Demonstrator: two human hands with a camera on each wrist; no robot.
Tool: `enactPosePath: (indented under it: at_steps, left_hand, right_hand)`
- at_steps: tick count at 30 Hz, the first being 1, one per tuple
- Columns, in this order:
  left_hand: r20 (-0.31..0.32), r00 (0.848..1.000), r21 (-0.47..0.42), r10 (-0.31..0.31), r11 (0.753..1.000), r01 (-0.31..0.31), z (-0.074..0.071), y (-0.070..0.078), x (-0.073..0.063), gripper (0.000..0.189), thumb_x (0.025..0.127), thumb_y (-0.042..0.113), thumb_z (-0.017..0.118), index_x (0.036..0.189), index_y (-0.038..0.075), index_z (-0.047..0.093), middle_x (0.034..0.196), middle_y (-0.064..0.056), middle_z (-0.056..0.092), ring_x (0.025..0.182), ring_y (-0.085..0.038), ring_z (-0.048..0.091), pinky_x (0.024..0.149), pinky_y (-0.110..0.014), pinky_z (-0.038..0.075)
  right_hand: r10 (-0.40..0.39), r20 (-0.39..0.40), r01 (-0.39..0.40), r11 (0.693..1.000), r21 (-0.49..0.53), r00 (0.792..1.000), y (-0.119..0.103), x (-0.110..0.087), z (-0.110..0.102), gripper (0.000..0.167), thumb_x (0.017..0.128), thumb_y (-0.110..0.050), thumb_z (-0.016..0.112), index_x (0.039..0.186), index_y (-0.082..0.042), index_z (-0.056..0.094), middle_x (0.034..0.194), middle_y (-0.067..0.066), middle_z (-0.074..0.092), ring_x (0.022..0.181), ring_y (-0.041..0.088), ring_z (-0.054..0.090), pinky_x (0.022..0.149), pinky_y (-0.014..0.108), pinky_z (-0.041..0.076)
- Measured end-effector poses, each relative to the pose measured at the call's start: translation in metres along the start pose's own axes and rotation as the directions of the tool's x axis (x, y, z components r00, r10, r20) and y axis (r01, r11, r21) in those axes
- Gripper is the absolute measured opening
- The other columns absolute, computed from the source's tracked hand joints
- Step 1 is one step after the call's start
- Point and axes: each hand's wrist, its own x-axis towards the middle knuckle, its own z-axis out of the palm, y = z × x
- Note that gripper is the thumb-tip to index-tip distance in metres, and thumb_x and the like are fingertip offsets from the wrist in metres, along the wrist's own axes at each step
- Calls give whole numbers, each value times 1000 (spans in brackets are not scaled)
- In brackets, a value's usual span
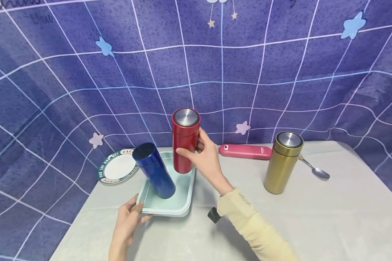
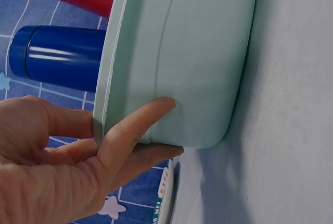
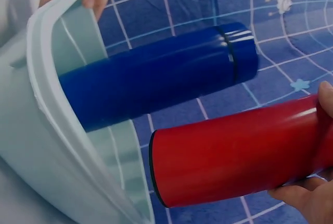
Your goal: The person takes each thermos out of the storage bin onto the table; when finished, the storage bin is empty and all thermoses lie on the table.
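Note:
My right hand [image 1: 205, 156] grips a red thermos flask [image 1: 184, 145] with a silver-topped lid, upright over the back right of a pale green plastic tub [image 1: 183, 211]. In the right wrist view the red flask's black-edged base [image 3: 160, 169] shows beside the tub's rim. A blue thermos flask [image 1: 156, 174] stands inside the tub, near its left side. My left hand [image 1: 127, 219] holds the tub's front left corner, thumb at the rim and fingers against the outer wall [image 2: 203, 67].
A gold thermos flask [image 1: 283, 163] stands to the right, with a spoon [image 1: 319, 173] beside it. Behind lies a pink elongated case [image 1: 246, 151]. A plate with a green patterned rim [image 1: 117, 166] is left of the tub. A small black object [image 1: 213, 215] lies by the right sleeve.

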Motion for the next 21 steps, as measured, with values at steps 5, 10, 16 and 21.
enactPosePath:
  at_steps: [5,10,16,21]
  left_hand:
    - [6,1000,-5,7,1000,-7,0,0,-1,56,102,1,32,149,-16,7,145,-44,24,129,-54,38,90,-36,60]
    - [8,1000,2,2,1000,-2,-1,1,-1,56,102,1,31,149,-15,6,147,-43,24,129,-53,39,90,-37,59]
    - [19,1000,9,5,1000,-6,-1,0,1,56,102,2,31,149,-16,6,146,-44,23,128,-54,39,90,-37,60]
    - [23,1000,7,-4,1000,4,-1,-1,1,57,102,2,31,149,-15,5,146,-44,23,129,-53,39,91,-37,60]
  right_hand:
    - [-17,-26,16,999,-34,1000,-8,-1,-16,62,73,-16,88,127,-13,58,105,6,72,90,15,69,82,29,63]
    - [-2,-47,0,998,-55,999,-18,-5,-33,61,73,-13,87,127,-10,59,106,10,72,91,19,69,83,31,63]
    - [9,-74,-14,997,-69,997,0,-9,-54,63,73,-16,88,129,-14,59,108,10,72,92,19,70,83,31,63]
    - [36,-112,-47,994,-103,993,8,-15,-73,64,72,-14,88,130,-15,59,109,9,72,94,19,70,82,27,63]
